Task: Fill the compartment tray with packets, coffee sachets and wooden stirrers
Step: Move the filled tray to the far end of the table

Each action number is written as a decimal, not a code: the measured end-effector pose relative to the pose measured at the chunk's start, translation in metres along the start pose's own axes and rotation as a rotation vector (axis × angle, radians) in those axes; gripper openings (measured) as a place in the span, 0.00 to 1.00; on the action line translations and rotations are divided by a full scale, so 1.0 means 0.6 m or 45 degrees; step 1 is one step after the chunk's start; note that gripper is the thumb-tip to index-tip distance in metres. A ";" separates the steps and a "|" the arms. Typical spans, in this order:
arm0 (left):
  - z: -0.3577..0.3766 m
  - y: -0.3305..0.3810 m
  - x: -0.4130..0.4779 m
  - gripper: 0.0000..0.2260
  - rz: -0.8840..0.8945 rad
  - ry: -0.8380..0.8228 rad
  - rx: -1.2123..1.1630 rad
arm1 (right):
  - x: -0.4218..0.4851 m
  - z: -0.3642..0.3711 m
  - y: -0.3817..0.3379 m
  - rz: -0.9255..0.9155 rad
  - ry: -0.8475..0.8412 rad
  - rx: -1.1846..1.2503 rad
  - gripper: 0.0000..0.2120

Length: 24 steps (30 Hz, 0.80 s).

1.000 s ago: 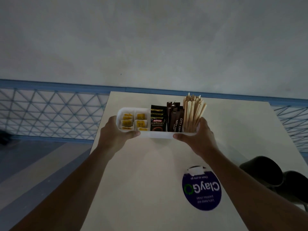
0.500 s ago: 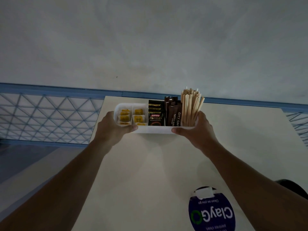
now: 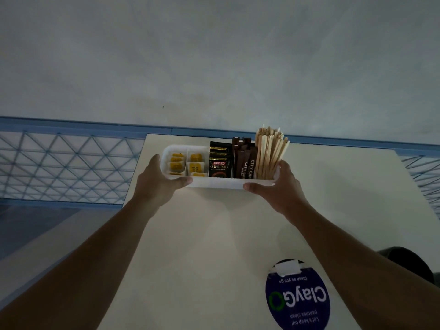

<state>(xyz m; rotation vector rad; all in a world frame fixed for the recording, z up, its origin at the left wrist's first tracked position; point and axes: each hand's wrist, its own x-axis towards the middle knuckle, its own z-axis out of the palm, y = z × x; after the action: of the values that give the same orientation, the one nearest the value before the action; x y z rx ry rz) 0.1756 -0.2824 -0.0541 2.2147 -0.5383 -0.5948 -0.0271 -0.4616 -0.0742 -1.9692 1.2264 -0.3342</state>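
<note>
View from above the person's shoulders: the white compartment tray sits at 12 o'clock on the pale worktop, close to its far edge and the grey wall behind it. The left hand holds the tray's 9 o'clock end and the right hand its 3 o'clock end. Each grip is closed on the tray, with the thumb laid along the near wall and the fingers wrapped out of sight behind. Whether the base rests on the worktop or hangs just above it cannot be told. Contents, from 9 to 3 o'clock: yellow packets in two small cells, black coffee sachets, brown stick sachets, and wooden stirrers standing upright and fanning well above the rim. The stirrers appear to be the main hazard. They are tall and loosely bundled, so any tilt toward 3 o'clock, or a hard set-down, could spill them over the low wall beside the right thumb. Uneven lift between the hands could also slide the sachets forward. A push too far toward 12 o'clock might knock the stirrer tips on the wall or carry the tray past the worktop's edge. A round sticker lies at 5 o'clock and a blue lattice panel stands at 9 o'clock, both well apart from the tray.
</note>
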 end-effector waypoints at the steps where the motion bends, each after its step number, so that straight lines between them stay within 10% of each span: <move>1: -0.001 0.003 -0.006 0.37 -0.041 0.033 0.014 | -0.006 -0.001 0.000 0.001 -0.006 0.008 0.42; 5: -0.011 0.003 -0.038 0.45 -0.115 0.222 0.062 | -0.041 -0.012 0.001 0.017 -0.026 0.038 0.44; 9: -0.016 0.000 -0.081 0.33 -0.083 0.279 0.015 | -0.091 -0.027 0.002 0.064 -0.004 -0.008 0.43; 24: 0.104 0.074 -0.360 0.09 0.249 -0.209 0.040 | -0.361 -0.146 0.052 -0.046 0.262 0.008 0.07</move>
<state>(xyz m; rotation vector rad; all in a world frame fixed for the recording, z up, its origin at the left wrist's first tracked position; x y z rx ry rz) -0.0411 -0.2274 -0.0051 2.1218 -0.8438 -0.6711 -0.2062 -0.3269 -0.0017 -1.9915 1.3169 -0.5697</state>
